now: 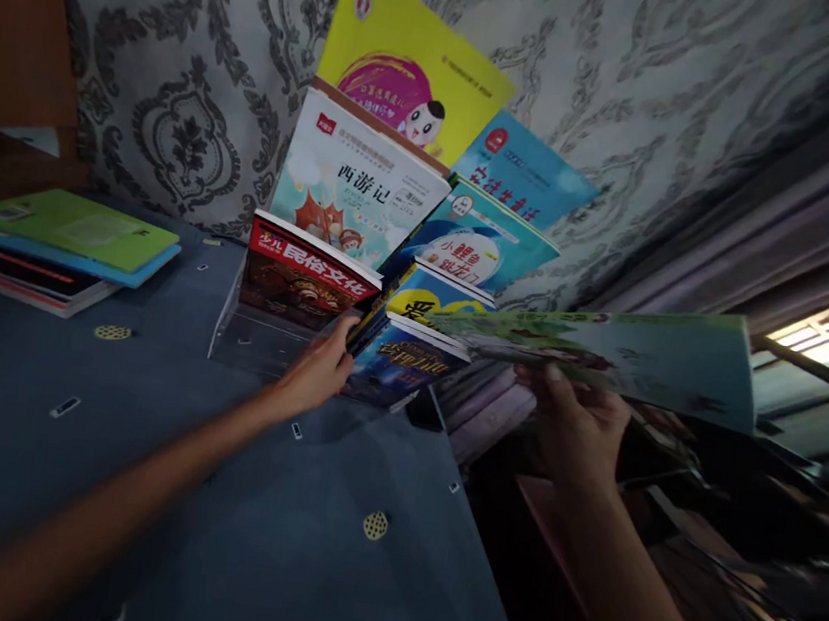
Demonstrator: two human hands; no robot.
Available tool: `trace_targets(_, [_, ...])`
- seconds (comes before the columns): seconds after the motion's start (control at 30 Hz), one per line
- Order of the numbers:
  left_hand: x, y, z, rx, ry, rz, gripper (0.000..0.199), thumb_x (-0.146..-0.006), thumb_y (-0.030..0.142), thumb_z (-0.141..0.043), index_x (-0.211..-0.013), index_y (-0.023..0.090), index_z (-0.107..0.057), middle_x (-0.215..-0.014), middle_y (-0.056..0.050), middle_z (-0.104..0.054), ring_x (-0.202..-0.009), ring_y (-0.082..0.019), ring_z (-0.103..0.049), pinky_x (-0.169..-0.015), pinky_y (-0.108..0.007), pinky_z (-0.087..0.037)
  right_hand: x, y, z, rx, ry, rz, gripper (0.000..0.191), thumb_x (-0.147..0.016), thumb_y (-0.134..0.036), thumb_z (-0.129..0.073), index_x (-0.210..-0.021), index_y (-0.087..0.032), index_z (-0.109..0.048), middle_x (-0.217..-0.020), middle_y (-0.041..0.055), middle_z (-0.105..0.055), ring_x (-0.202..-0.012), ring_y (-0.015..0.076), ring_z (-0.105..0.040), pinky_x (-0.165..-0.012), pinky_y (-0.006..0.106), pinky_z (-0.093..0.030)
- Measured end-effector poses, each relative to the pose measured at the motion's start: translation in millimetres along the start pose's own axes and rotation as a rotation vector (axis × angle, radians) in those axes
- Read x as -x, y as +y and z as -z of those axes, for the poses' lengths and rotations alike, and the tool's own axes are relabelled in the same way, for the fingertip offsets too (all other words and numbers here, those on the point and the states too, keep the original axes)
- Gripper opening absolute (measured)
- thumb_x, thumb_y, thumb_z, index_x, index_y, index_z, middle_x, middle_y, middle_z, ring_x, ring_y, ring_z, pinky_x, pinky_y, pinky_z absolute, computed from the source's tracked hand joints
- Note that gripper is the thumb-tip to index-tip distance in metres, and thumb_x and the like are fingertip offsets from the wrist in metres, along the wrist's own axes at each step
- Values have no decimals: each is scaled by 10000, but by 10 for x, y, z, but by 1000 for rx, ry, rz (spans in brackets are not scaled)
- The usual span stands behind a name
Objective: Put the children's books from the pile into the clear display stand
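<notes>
My left hand is closed at the left edge of a dark blue book, at the front right of a clear book stand. My right hand grips a thin green and teal book from below, held out flat to the right of the stand. Its left end reaches in front of a blue and yellow book. A red book stands left of my left hand. Behind it rise a white book and a tall yellow book.
More blue books and a teal book stand at the back right. A pile of books topped by a green one lies on the far left of the blue-covered table. Patterned wallpaper is behind; the table's right edge drops off under my right arm.
</notes>
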State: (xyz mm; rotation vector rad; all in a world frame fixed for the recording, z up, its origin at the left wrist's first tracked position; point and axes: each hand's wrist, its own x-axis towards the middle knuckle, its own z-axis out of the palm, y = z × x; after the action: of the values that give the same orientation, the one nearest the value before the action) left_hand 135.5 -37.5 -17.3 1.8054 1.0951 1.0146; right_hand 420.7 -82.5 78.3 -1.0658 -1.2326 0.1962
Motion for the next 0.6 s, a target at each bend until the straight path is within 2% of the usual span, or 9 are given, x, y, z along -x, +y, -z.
trace_targets(0.1, [52, -12, -24, -133, 44, -60, 454, -938, 192, -502, -1384, 213, -421, -822, 20, -670, -680, -154, -669, -711, -270, -543, 34, -17, 10, -87, 17, -32, 378, -560, -471, -923, -728, -185, -741, -665, 3, -731, -543, 168, -676, -660, 341, -601])
trace_targets(0.27, [9, 22, -74, -245, 18, -3, 263, -971, 227, -526, -1231, 213, -492, -869, -5, -697, -792, -177, -699, -718, -259, -530, 77, -18, 52, -124, 23, -63, 379, -542, -439, -941, -730, -175, -744, -635, 3, -723, -521, 148, -662, -638, 304, -581])
trace_targets(0.47, [-12, 139, -103, -555, -22, 0, 299, -1022, 239, -457, -1307, 149, -445, -1118, -149, -740, -1006, -271, -726, -846, -357, -533, 173, 3, 106, -95, 37, -73, 343, -591, -439, -918, -712, -181, -726, -650, 7, -722, -567, 169, -674, -696, 345, -591])
trace_targets(0.6, [0, 201, -107, -693, -79, -6, 329, -1037, 224, -401, -1343, 107, -423, -1138, -194, -734, -1040, -313, -734, -848, -385, -546, 214, 20, 117, -80, 52, -83, 373, -568, -453, -924, -734, -181, -731, -648, 7, -717, -574, 178, -676, -698, 358, -593])
